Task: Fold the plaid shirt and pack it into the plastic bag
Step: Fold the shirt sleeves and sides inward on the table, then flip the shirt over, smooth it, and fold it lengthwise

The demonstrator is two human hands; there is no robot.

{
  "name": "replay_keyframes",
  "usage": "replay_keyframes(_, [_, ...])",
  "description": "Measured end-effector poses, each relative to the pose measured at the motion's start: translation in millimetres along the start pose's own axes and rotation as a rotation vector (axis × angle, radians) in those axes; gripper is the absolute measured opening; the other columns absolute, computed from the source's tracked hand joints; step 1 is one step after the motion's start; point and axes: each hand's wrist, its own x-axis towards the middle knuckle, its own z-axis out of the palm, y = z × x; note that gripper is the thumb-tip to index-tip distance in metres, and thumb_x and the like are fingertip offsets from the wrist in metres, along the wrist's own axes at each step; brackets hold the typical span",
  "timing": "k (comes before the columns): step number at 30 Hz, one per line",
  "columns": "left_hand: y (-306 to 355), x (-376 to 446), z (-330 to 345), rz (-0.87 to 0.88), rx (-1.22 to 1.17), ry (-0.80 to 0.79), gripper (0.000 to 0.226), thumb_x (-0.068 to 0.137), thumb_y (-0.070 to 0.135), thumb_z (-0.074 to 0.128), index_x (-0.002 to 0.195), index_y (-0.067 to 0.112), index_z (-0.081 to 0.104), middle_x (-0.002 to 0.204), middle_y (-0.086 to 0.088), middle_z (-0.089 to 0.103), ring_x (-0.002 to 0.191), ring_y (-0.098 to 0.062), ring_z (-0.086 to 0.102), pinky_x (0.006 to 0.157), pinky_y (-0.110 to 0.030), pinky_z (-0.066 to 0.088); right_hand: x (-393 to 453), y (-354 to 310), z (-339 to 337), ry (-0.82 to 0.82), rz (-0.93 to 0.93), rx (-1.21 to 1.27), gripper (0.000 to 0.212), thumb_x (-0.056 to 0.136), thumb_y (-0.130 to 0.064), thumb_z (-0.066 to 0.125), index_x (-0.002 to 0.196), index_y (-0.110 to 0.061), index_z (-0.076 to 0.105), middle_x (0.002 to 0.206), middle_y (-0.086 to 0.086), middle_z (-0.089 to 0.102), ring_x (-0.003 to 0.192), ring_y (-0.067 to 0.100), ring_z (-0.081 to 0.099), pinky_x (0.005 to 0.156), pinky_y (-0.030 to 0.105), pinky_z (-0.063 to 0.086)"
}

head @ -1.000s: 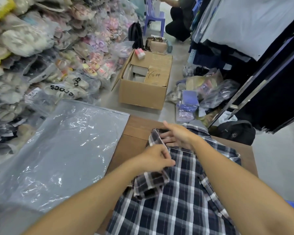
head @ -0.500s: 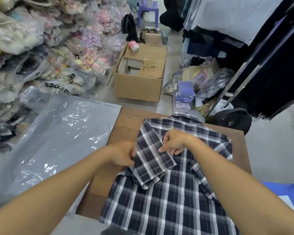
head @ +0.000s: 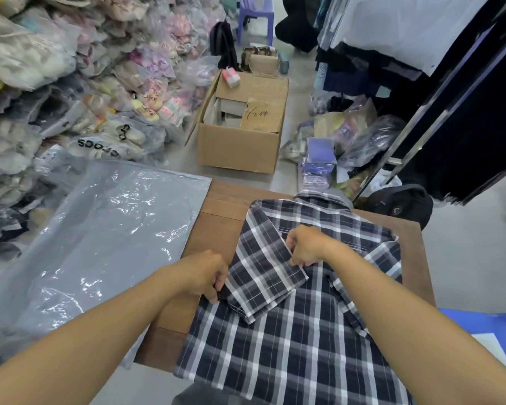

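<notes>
The navy and white plaid shirt (head: 298,340) lies back up on a brown cardboard surface (head: 216,226), collar at the far end. Its left short sleeve (head: 263,273) is folded inward and rests diagonally over the back. My left hand (head: 208,276) pinches the shirt's left folded edge beside that sleeve. My right hand (head: 304,247) grips the sleeve's inner edge near the middle of the back. A large clear plastic bag (head: 100,241) lies flat to the left, partly overlapping the cardboard.
An open cardboard box (head: 240,133) stands on the floor beyond the work surface. Piles of bagged shoes (head: 70,92) fill the left. Bagged goods (head: 342,141), a black backpack (head: 398,206) and a rack of dark clothes (head: 465,112) are at the right.
The left sleeve has been spread out flat over the back, from a bunched fold. My left hand moved left to the shirt's edge; my right hand drew back toward me along the sleeve.
</notes>
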Motion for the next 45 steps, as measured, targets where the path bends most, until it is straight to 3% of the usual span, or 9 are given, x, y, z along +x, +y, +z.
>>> replay_keyframes(5, [27,16,-19,0.103,0.106,0.266,0.084,0.056,0.078,0.073,0.116,0.020,0.061,0.115,0.007,0.059,0.107,-0.015,0.055,0.091,-0.034,0.051,-9,-2,0,0.041,0.000,-0.038,0.033,0.082,-0.013,0.078,0.111,-0.011,0.062,0.107,0.010,0.069,0.094,0.028,0.071,0.079,0.037,0.059])
replay_keyframes(7, [35,32,-21,0.142,0.313,0.282,0.144,0.042,0.095,0.054,0.156,0.016,0.014,0.164,-0.002,0.009,0.152,-0.026,0.007,0.124,-0.044,0.014,-9,0,5,0.061,0.006,-0.077,0.037,0.082,-0.018,0.081,0.112,-0.015,0.060,0.113,0.006,0.063,0.101,0.026,0.065,0.085,0.037,0.056])
replay_keyframes(9, [38,49,-16,0.137,0.405,0.215,0.166,0.035,0.097,0.056,0.152,0.010,-0.024,0.156,-0.008,-0.038,0.144,-0.028,-0.038,0.120,-0.046,-0.019,-9,1,11,0.079,0.009,-0.085,0.039,0.082,-0.019,0.082,0.113,-0.017,0.059,0.117,0.005,0.062,0.103,0.025,0.062,0.089,0.038,0.054])
replay_keyframes(14, [35,73,-9,0.030,0.368,0.079,0.175,0.033,0.092,0.067,0.144,0.009,-0.038,0.150,-0.009,-0.049,0.133,-0.027,-0.051,0.117,-0.054,-0.022,-6,10,18,0.107,-0.005,0.006,0.036,0.082,-0.019,0.083,0.109,-0.021,0.060,0.107,0.001,0.063,0.106,0.024,0.060,0.092,0.040,0.053])
replay_keyframes(18, [47,69,-27,0.014,0.171,0.103,0.151,0.050,0.082,0.073,0.157,0.012,-0.006,0.165,-0.004,-0.019,0.151,-0.028,-0.023,0.123,-0.050,-0.006,-16,25,9,0.140,-0.082,0.223,0.024,0.084,-0.027,0.081,0.099,-0.020,0.064,0.091,-0.003,0.065,0.088,0.020,0.064,0.080,0.035,0.055])
replay_keyframes(23, [38,83,-61,-0.042,-0.323,0.632,0.038,0.090,0.023,0.070,0.123,0.009,0.057,0.120,-0.006,0.048,0.118,-0.026,0.050,0.104,-0.028,0.037,-37,98,-30,0.575,0.104,0.440,0.007,0.094,-0.018,0.063,0.096,-0.019,0.069,0.086,-0.006,0.062,0.092,0.022,0.064,0.076,0.030,0.047])
replay_keyframes(31, [29,111,-71,-0.331,-0.615,0.497,0.044,0.081,0.010,0.079,0.118,0.006,0.056,0.110,-0.010,0.061,0.100,-0.026,0.057,0.093,-0.038,0.047,-42,200,-28,0.573,0.514,0.607,0.042,0.084,-0.017,0.065,0.125,-0.013,0.055,0.107,0.013,0.068,0.095,0.035,0.067,0.080,0.042,0.055])
replay_keyframes(36, [30,110,-74,-0.348,-0.718,0.460,0.009,0.084,0.003,0.075,0.084,0.005,0.066,0.084,-0.011,0.066,0.083,-0.024,0.061,0.079,-0.034,0.049,-34,196,-24,0.547,0.453,0.747,0.012,0.089,-0.005,0.064,0.101,-0.009,0.063,0.062,0.010,0.062,0.051,0.021,0.055,0.050,0.029,0.043])
replay_keyframes(45, [57,95,-170,-0.154,-0.840,0.723,0.011,0.088,-0.001,0.069,0.095,0.007,0.067,0.075,0.000,0.057,0.070,-0.014,0.053,0.065,-0.023,0.042,-23,160,-107,0.786,0.292,0.935,0.012,0.088,-0.002,0.065,0.083,-0.013,0.065,0.073,0.005,0.064,0.054,0.019,0.056,0.048,0.029,0.043])
